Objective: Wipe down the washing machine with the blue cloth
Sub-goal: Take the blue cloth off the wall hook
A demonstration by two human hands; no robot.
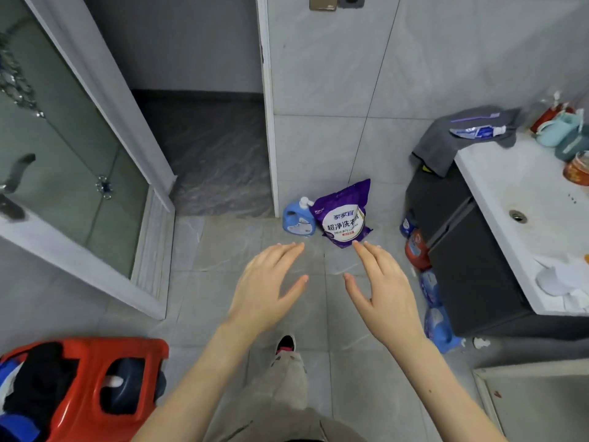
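My left hand [264,288] and my right hand [385,288] are stretched out side by side over the grey tiled floor, palms down, fingers straight and spread. Neither holds anything. A grey-white flat top [535,406] at the bottom right corner may be the washing machine; I cannot tell. Some blue fabric [12,374] lies among dark clothes in the red basket [127,355] at the bottom left; whether it is the blue cloth is unclear.
A blue detergent bottle [298,218] and a purple washing-powder bag [345,218] stand against the tiled wall ahead. A white sink counter [510,199] on a dark cabinet fills the right, with bottles and blue packs [436,323] on the floor beside it. A glass door [63,138] stands left.
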